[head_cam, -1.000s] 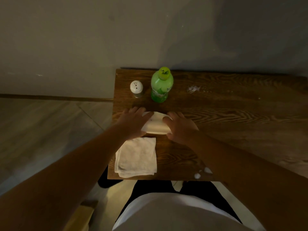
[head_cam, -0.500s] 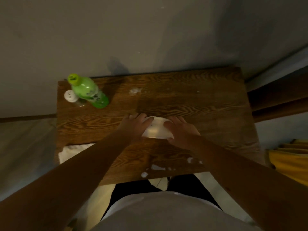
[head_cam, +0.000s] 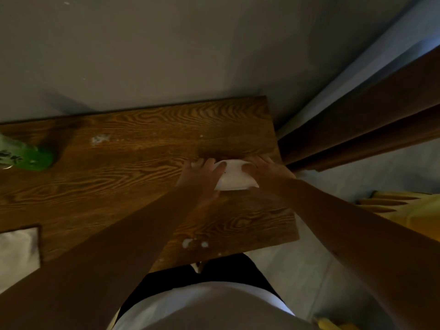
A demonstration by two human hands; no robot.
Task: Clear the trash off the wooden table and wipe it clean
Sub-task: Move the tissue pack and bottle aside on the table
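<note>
A white container (head_cam: 234, 176) rests near the right end of the wooden table (head_cam: 133, 167). My left hand (head_cam: 201, 178) grips its left side and my right hand (head_cam: 266, 171) grips its right side. White crumbs or spill marks (head_cam: 100, 139) lie toward the back of the table, and more white bits (head_cam: 194, 244) sit at the front edge. A folded white cloth (head_cam: 17, 252) lies at the front left corner, cut off by the frame edge.
A green plastic bottle (head_cam: 26, 156) stands at the far left of the table. A grey wall runs behind the table. A dark wooden frame (head_cam: 357, 129) stands to the right, and something yellow (head_cam: 409, 210) lies on the floor beyond it.
Both hands have carried the white container rightward along the table, from beside the bottle to near the right end. The view has swung right, so the shaker is out of frame.
</note>
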